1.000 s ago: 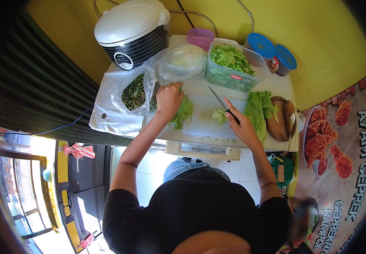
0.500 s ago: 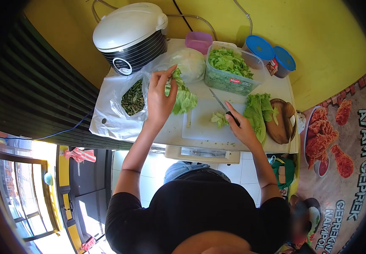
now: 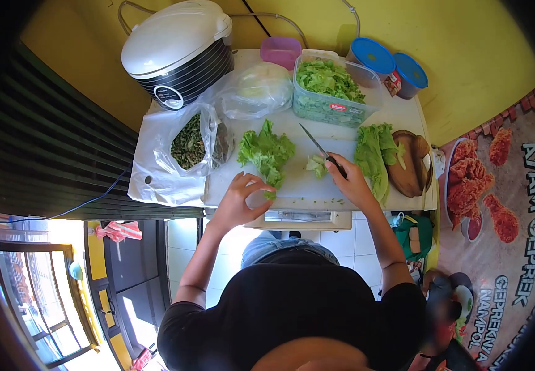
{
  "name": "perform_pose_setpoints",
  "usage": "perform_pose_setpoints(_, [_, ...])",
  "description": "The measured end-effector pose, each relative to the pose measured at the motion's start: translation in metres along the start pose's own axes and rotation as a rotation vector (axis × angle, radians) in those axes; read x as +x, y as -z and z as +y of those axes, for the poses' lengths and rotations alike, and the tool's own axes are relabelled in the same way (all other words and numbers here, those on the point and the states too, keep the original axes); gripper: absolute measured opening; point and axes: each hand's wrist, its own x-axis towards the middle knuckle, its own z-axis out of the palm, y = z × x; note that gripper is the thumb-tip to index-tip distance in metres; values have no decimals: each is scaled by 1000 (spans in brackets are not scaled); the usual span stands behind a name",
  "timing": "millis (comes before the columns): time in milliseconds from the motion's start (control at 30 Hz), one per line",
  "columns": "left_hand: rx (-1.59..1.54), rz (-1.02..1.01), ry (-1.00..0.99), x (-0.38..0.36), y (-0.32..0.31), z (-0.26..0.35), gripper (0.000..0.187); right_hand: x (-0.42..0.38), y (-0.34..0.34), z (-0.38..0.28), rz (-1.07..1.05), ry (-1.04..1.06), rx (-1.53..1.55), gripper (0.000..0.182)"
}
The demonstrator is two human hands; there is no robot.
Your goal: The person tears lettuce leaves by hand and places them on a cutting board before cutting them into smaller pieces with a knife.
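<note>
My left hand [image 3: 241, 199] is at the table's front edge, fingers curled and apart, at the near end of a loose lettuce leaf [image 3: 267, 151]; a small green bit [image 3: 270, 195] shows by its fingertips. In my right hand [image 3: 349, 182] is the black handle of a knife [image 3: 318, 143], its blade pointing away and to the left. Below the blade, pale lettuce pieces [image 3: 317, 166] lie on the white cutting board [image 3: 304, 185]. More whole lettuce leaves [image 3: 373, 154] are right of the knife, beside a wooden bowl [image 3: 411, 176].
A clear tub [image 3: 330, 111] of cut lettuce stands behind the board. Left of it are a bagged pale vegetable [image 3: 258, 86], a bag of dark greens [image 3: 188, 145] and a rice cooker [image 3: 181, 52]. Blue-lidded containers [image 3: 373, 55] and a purple container [image 3: 281, 52] are at the back.
My left hand has come down toward the table's front edge, away from the top of the leaf, which now lies spread on the board. My right hand still holds the knife.
</note>
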Motion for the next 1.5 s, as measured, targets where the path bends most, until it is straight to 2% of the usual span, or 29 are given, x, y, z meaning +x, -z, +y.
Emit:
perform_pose_setpoints(67, [-79, 127, 91, -1, 5, 4, 25, 2, -5, -6, -11, 40, -19, 35])
perform_pose_setpoints(100, [-125, 163, 92, 0, 5, -1, 33, 4, -8, -10, -20, 89, -39, 34])
perform_pose_setpoints(133, [-126, 166, 96, 3, 3, -4, 33, 8, -13, -15, -25, 89, -40, 34])
perform_pose_setpoints(233, [81, 307, 63, 15, -8, -11, 59, 27, -32, -27, -28, 185, -117, 38])
perform_pose_setpoints(300, [70, 362, 52, 25, -17, -12, 59, 44, -48, -26, 28, 330, -80, 41])
perform_pose_setpoints(333, [58, 413, 41, 30, -20, -14, 59, 51, -50, -29, 29, 334, -78, 41])
perform_pose_setpoints(400, [160, 369, 100, 31, -22, -22, 57, 60, -53, -35, -94, 163, -268, 40])
perform_pose_setpoints(467, [204, 298, 105, 31, -20, -28, 44, 67, -56, -27, -111, 162, -321, 38])
perform_pose_setpoints(500, [204, 300, 103, 29, -19, -28, 44, 68, -56, -24, -127, 157, -375, 36])
perform_pose_setpoints(533, [170, 336, 108, 25, -18, -28, 36, 69, -55, -21, -123, 160, -379, 36])
perform_pose_setpoints(567, [134, 370, 112, 22, -18, -27, 28, 67, -55, -19, -83, 207, -280, 35])
perform_pose_setpoints(600, [133, 371, 109, 19, -19, -23, 28, 64, -54, -19, -43, 251, -180, 35])
perform_pose_setpoints(667, [22, 501, 91, 18, -17, -16, 19, 57, -56, -22, 34, 280, -87, 34])
perform_pose_setpoints(733, [-31, 568, 71, 22, -20, -10, 19, 52, -54, -28, 109, 301, 11, 34])
perform_pose_setpoints(800, [-87, 628, 61, 22, -23, -2, 20, 45, -48, -34, -3, 35, 139, 43])
perform_pose_setpoints(833, [-137, 647, 71, 25, -23, 3, 19, 42, -44, -40, 3, 34, 140, 43])
perform_pose_setpoints(867, [-188, 664, 84, 26, -23, 7, 18, 37, -41, -46, -81, -114, 280, 42])
perform_pose_setpoints(900, [-193, 660, 83, 27, -21, 9, 18, 34, -38, -48, -165, -260, 419, 43])
perform_pose_setpoints(933, [-113, 614, 49, 28, -18, 11, 18, 32, -39, -48, -160, -262, 418, 43])
perform_pose_setpoints(967, [-31, 567, 16, 27, -16, 11, 18, 30, -41, -48, -145, -221, 433, 41])
perform_pose_setpoints(1000, [-32, 566, 11, 27, -14, 11, 18, 30, -41, -49, -129, -174, 445, 40])
perform_pose_setpoints(1067, [-77, 436, -11, 21, -9, 9, 16, 30, -38, -50, -72, -133, 425, 40])
perform_pose_setpoints(1267, [-9, 409, -29, -4, 2, -13, 14, 36, -25, -36, 82, -1, 335, 30])
perform_pose_setpoints(1333, [-29, 384, 8, -10, 0, -23, 13, 40, -27, -31, 133, 127, 76, 38])
perform_pose_setpoints(1367, [23, 365, 6, -11, 0, -28, 15, 40, -30, -30, 133, 129, 78, 38])
perform_pose_setpoints(1433, [77, 343, 4, -10, 3, -24, 16, 38, -37, -34, 177, 185, -144, 36])
perform_pose_setpoints(1500, [79, 392, 30, -6, 0, -15, 22, 39, -41, -30, 164, 187, -152, 34])
